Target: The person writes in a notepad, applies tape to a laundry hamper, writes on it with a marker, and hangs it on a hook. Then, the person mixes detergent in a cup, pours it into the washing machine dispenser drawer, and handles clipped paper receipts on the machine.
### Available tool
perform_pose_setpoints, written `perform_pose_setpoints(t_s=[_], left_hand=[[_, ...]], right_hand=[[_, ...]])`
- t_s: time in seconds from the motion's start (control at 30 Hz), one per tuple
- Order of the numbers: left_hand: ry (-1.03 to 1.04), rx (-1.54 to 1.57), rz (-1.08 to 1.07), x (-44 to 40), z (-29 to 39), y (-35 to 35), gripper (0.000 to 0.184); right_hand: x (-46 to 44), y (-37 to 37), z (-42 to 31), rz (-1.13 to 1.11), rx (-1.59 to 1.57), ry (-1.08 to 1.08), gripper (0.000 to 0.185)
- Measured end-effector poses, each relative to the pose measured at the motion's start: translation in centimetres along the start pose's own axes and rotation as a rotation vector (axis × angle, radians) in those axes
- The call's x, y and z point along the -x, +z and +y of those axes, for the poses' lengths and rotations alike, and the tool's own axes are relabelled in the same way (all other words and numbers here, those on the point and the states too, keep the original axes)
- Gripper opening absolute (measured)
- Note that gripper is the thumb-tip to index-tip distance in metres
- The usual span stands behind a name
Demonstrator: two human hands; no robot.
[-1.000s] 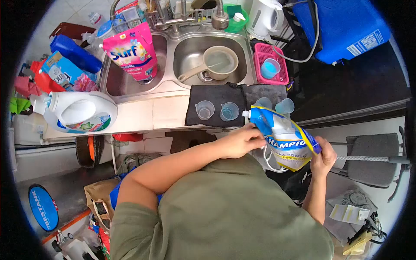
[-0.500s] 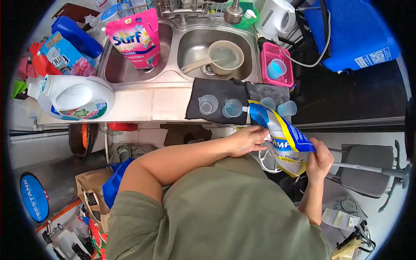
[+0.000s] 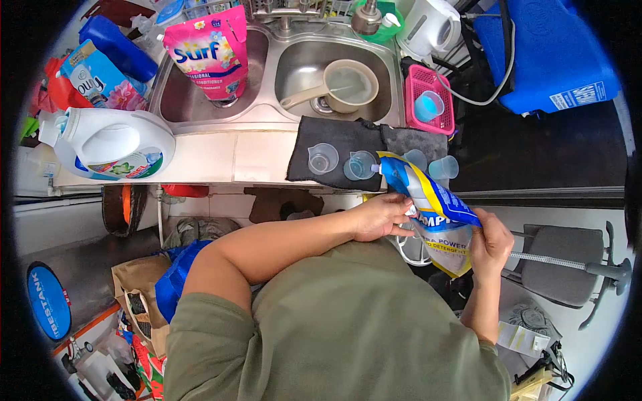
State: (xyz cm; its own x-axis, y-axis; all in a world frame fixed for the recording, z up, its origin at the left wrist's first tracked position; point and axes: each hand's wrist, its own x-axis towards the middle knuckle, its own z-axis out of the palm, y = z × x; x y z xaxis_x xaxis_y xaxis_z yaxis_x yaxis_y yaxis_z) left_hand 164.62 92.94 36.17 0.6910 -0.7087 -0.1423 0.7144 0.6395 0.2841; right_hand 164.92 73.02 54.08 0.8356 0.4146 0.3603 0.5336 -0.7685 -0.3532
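A blue, yellow and white liquid detergent pouch (image 3: 438, 214) is tilted in front of the counter edge. My right hand (image 3: 493, 242) grips its lower end at the right. My left hand (image 3: 380, 218) is at the pouch's left edge, fingers closed, with a small white cap (image 3: 410, 210) at the fingertips. The pouch's spout points left at the rim of a clear measuring cup (image 3: 360, 166) with some bluish liquid low in it. Left of that stands another clear cup (image 3: 322, 159). Two more plastic cups, one partly behind the pouch (image 3: 416, 158) and one beside it (image 3: 443, 168), stand to the right.
The cups stand on dark cloths (image 3: 314, 137). Behind is a double sink (image 3: 281, 67) with a pink Surf pouch (image 3: 208, 53) and a beige dipper (image 3: 351, 87). A white detergent bottle (image 3: 110, 144) stands left; a pink basket (image 3: 409, 100) and blue jug (image 3: 548, 53) are right.
The pouch's spout end has shifted slightly left, nearer the cup. Both hands keep nearly the same place, and the view has moved a little.
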Motion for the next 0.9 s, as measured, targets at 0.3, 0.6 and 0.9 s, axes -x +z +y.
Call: perform_pose_setpoints(t_s=[0.3, 0.6, 0.9], left_hand=[[0.006, 0.041, -0.023, 0.4, 0.4, 0.4, 0.052], [0.04, 0.064, -0.062, 0.6, 0.6, 1.0, 0.045], [0.043, 0.112, -0.066, 0.4, 0.4, 0.8, 0.04]], right_hand=[[-0.7, 0.1, -0.5, 0.002, 0.01, -0.039, 0.025], [-1.7, -0.3, -1.7, -0.012, 0.032, -0.042, 0.023], [-2.2, -0.6, -2.4, 0.0, 0.053, -0.059, 0.019]])
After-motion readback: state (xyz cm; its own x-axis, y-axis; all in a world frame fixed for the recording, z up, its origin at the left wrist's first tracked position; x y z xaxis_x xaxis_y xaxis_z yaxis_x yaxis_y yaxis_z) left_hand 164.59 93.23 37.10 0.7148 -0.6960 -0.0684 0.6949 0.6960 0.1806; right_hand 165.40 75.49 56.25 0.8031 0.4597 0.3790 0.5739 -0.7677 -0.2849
